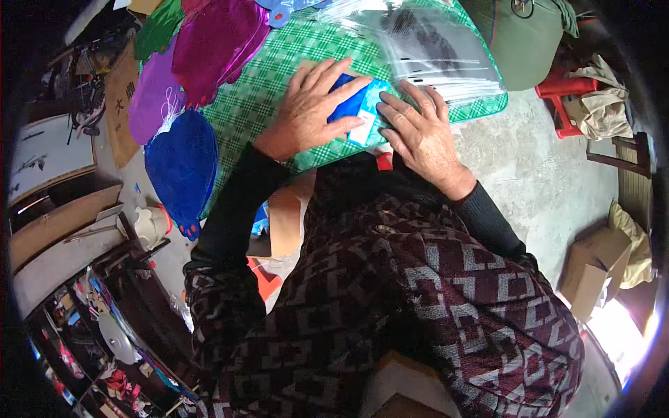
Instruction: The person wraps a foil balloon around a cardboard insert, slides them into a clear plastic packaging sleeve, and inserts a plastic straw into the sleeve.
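Note:
A small flat packet [346, 104], deep blue with a light blue card and a white label, lies near the front edge of the green checked tablecloth [268, 59]. My left hand [313, 108] rests flat over its left side, fingers stretched out, covering part of it. From the other side my right hand [420, 132] touches or nearly touches the light blue card's edge with spread fingers. A tan piece, partly hidden, shows behind my left fingers. Beyond my right hand lies a stack of clear plastic bags [446, 70].
Flat shiny foil shapes hang over the table's left side: blue [181, 167], purple [157, 97], magenta [216, 49] and green [159, 31]. A red stool [561, 104] with cloth on it stands right. An open cardboard box [596, 261] sits on the floor at lower right.

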The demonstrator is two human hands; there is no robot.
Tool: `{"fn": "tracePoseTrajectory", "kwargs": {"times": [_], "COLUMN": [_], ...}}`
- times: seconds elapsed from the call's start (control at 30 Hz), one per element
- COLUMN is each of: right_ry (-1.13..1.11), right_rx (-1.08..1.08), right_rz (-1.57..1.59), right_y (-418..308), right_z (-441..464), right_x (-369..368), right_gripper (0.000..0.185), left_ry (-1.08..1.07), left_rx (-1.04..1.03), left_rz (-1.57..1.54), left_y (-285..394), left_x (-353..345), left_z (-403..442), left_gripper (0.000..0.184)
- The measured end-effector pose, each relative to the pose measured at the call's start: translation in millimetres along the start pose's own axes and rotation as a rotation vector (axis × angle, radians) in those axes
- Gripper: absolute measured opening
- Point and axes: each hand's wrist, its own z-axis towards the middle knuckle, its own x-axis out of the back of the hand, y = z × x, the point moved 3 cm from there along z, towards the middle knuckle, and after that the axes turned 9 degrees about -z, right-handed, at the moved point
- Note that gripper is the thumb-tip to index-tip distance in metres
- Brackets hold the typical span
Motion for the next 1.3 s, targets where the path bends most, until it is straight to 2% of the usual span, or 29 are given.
{"fn": "tracePoseTrajectory", "kwargs": {"times": [0.13,0.27,0.47,0.6,0.77,0.97,1.1,1.3], "right_ry": [-0.014,-0.018,-0.002,0.007,-0.031,0.002,-0.015,-0.037], "right_rx": [0.008,0.008,-0.021,0.004,0.034,0.022,0.057,0.014], "right_rz": [0.004,-0.007,0.029,0.023,-0.013,0.024,0.073,0.097], "right_y": [3.2,3.5,2.3,4.3,6.1,6.1,-7.5,-12.0], "right_z": [4.3,6.0,8.4,8.7,12.8,11.7,2.1,4.5], "right_x": [-1.1,-0.8,-2.1,-3.9,-3.1,-1.4,-0.7,-2.1], "right_gripper": [0.037,0.034,0.033,0.033,0.035,0.030,0.035,0.036], "left_ry": [-0.063,-0.230,-0.337,-0.420,-0.324,-0.304,-0.259,-0.375], "left_rx": [-0.102,-0.159,-0.181,-0.118,-0.169,-0.254,-0.303,-0.310], "left_rz": [0.075,0.028,-0.047,-0.052,-0.027,-0.047,-0.140,-0.079], "left_y": [-5.8,-6.5,-10.5,-6.9,-11.0,-7.8,-11.0,-10.0], "left_x": [7.9,11.5,25.1,26.5,19.2,22.9,26.0,25.0], "left_z": [16.7,27.7,37.0,41.1,36.7,38.8,38.5,53.9], "left_gripper": [0.056,0.046,0.044,0.041,0.039,0.030,0.027,0.028]}}
